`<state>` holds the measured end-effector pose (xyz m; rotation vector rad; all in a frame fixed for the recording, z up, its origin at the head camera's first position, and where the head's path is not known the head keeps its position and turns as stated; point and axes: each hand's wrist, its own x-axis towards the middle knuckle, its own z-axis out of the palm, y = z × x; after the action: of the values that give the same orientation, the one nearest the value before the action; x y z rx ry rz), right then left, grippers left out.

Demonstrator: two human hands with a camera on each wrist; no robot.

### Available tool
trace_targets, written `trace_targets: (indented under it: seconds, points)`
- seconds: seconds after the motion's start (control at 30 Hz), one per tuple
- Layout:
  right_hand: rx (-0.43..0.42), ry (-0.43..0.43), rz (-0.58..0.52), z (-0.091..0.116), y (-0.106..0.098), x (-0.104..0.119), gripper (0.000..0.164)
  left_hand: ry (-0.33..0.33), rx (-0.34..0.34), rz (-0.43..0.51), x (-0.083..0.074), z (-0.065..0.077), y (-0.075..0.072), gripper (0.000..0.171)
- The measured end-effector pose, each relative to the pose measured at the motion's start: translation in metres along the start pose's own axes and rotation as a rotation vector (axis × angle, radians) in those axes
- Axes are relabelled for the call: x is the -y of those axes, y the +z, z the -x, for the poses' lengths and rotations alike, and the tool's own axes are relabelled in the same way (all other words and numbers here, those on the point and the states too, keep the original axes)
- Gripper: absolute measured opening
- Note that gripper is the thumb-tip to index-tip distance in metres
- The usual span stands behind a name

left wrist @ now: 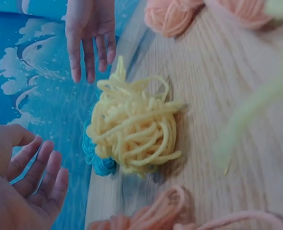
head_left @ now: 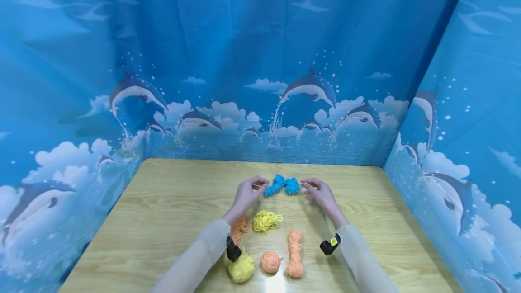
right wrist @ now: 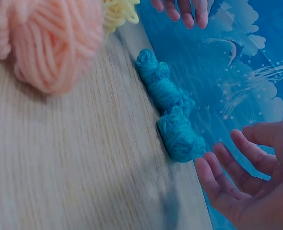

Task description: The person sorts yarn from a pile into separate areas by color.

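Two small bundles of blue yarn [head_left: 275,185] lie side by side toward the back of the table, their near ends meeting. My left hand [head_left: 249,192] is at the left end of the pair, fingers loosely bent, nothing held. On the other side my right hand [head_left: 320,192] has its fingertips close to the right blue bundle [right wrist: 181,136]. In the right wrist view its fingers [right wrist: 223,179] are spread and relaxed around no object. A loose heap of yellow yarn [left wrist: 132,129] sits nearer to me and partly hides the blue yarn in the left wrist view.
Nearer on the wooden table [head_left: 163,220] lie a round orange ball [head_left: 270,262], a long orange skein [head_left: 295,252] and a yellow ball [head_left: 242,268]. Another orange skein [head_left: 239,229] is partly behind my left forearm. A blue dolphin-print curtain [head_left: 252,58] borders the table's back and sides.
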<state>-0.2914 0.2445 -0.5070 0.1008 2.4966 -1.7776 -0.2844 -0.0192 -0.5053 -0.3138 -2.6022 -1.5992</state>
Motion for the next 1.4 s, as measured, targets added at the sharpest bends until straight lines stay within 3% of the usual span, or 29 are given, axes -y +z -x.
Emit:
trace_targets:
  seconds: [0.47, 0.93, 1.4]
  points:
    - [0.033, -0.029, -0.020, 0.019, 0.011, 0.007, 0.035, 0.017, 0.031, 0.075, -0.004, 0.023, -0.013, 0.021]
    - [0.054, -0.060, 0.009, 0.029, 0.022, 0.013, 0.032, 0.001, 0.052, 0.068, -0.008, 0.041, -0.017, 0.015]
    - [0.140, -0.129, 0.004, 0.040, 0.034, 0.019, 0.034, 0.042, 0.068, 0.067, -0.009, 0.063, -0.020, 0.013]
